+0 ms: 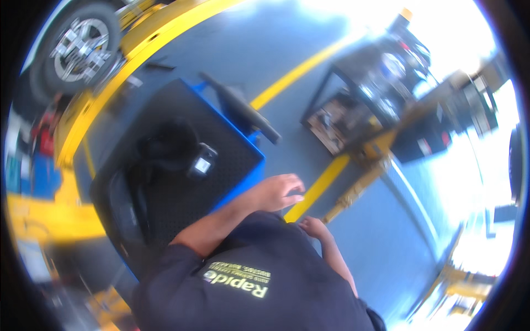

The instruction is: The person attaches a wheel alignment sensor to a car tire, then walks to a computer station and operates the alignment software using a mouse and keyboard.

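Observation:
My left hand (279, 192) reaches across in front of my dark shirt, thumb apart from loosely bent fingers, with nothing held. It hovers just off the corner of a blue cabinet (243, 185) with a black ridged top (182, 209). Lower and to the right, my right hand (314, 227) hangs close to my body. Its fingers are small and blurred, so their pose is unclear. On the cabinet top lie a small dark device with a pale screen or label (202, 165) and a dark, rounded object (168, 146) beside it.
A dark padded bar (243, 107) juts from the cabinet's far side. Ahead to the right stands a black cart (353, 94) loaded with parts. A yellow lift (160, 36) with a vehicle wheel (83, 49) occupies the far left. Yellow lines (317, 187) cross the blue-grey floor.

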A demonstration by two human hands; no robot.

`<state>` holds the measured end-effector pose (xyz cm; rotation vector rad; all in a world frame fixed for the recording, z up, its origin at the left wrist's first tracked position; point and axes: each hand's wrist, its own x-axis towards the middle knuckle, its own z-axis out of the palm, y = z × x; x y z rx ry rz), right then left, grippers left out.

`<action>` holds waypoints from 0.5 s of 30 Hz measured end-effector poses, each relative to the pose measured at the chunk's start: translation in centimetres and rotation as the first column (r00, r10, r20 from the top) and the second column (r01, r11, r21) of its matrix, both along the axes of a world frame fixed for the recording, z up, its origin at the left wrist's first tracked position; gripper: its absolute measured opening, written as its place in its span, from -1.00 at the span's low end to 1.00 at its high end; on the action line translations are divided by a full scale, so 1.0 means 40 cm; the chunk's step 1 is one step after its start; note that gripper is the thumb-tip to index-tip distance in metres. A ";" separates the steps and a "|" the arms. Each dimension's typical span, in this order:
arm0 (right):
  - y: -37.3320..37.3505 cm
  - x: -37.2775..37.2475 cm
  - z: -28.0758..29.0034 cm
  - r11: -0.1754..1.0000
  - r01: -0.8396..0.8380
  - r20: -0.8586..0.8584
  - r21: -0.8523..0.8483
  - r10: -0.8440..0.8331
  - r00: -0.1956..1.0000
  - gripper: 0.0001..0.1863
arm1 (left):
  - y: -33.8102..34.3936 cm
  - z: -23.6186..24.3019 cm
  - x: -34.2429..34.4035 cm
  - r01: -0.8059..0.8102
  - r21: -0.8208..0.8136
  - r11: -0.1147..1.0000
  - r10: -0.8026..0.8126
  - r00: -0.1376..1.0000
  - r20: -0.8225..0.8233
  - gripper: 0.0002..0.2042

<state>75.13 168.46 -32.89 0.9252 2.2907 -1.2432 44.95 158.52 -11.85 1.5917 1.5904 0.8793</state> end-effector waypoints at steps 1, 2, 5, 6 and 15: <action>0.097 0.001 0.001 0.998 0.054 -0.024 0.036 -0.053 0.998 -0.63 | 0.071 0.055 -0.034 -0.012 -0.014 1.000 0.012 0.998 -0.056 -0.68; 0.199 -0.002 -0.003 0.991 0.108 -0.097 0.078 -0.100 0.990 -0.64 | 0.150 0.096 -0.079 -0.027 -0.027 0.999 0.023 0.991 -0.130 -0.66; 0.473 -0.015 0.023 0.931 0.347 -0.132 -0.114 -0.360 0.923 -0.82 | 0.290 0.198 -0.275 -0.135 -0.158 0.978 0.070 0.929 -0.363 -0.60; 0.564 -0.046 0.004 0.860 0.462 -0.060 -0.219 -0.484 0.873 -0.85 | 0.340 0.200 -0.345 -0.174 -0.214 0.961 0.066 0.899 -0.434 -0.59; 1.262 -0.862 0.029 0.969 -0.241 -0.181 0.051 0.246 0.952 -0.84 | 0.475 -0.021 -0.954 -0.900 0.043 0.433 0.508 0.204 -0.837 -0.48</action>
